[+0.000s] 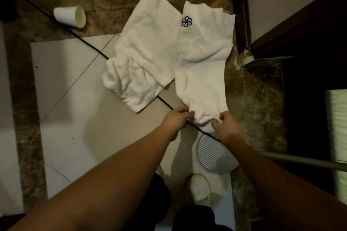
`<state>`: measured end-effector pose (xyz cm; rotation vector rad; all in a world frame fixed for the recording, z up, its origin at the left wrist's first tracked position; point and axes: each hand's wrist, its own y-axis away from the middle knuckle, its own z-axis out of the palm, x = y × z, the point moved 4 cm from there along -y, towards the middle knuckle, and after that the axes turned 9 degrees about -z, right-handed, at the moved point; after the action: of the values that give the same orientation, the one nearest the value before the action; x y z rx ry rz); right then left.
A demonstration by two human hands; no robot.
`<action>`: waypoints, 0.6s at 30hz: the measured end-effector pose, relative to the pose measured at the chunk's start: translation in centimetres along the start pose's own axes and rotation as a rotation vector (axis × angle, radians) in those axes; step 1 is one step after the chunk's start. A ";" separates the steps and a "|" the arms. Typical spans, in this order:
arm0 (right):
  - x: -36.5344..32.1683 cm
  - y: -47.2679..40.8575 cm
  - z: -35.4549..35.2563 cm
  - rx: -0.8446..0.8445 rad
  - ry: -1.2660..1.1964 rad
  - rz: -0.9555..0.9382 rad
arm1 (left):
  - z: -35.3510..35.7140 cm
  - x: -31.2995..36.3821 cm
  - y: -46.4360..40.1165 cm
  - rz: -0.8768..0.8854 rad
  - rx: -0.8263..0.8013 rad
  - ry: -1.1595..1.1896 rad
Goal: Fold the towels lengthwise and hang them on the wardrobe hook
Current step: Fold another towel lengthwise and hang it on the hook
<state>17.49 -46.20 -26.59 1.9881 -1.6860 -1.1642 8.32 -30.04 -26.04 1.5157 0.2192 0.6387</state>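
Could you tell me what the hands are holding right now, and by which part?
Both hands, left and right, pinch the near end of the towel with the blue logo, one at each corner.

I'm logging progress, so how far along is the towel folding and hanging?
Early. Done: nothing hung; no hook shows. In hand: the left hand and right hand pinch the near end of the logo towel, which lies on the floor. Left: fold it lengthwise, then handle the rumpled towel lying beside it, partly under it, and hang both.
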 end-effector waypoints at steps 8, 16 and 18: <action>-12.0 9.0 -13.4 0.056 -0.301 -0.188 | 2.6 6.7 15.8 0.234 -0.158 -0.236; -23.5 19.4 -26.3 0.013 -0.481 -0.258 | 1.5 12.0 35.3 0.640 0.138 -0.345; -26.3 22.7 -29.5 -0.004 -0.444 -0.315 | 0.5 12.7 40.1 0.671 0.246 -0.256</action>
<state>23.39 -36.32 17.55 2.1640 -1.5806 -1.8313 8.91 -26.72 15.93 1.9017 -0.4435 0.9552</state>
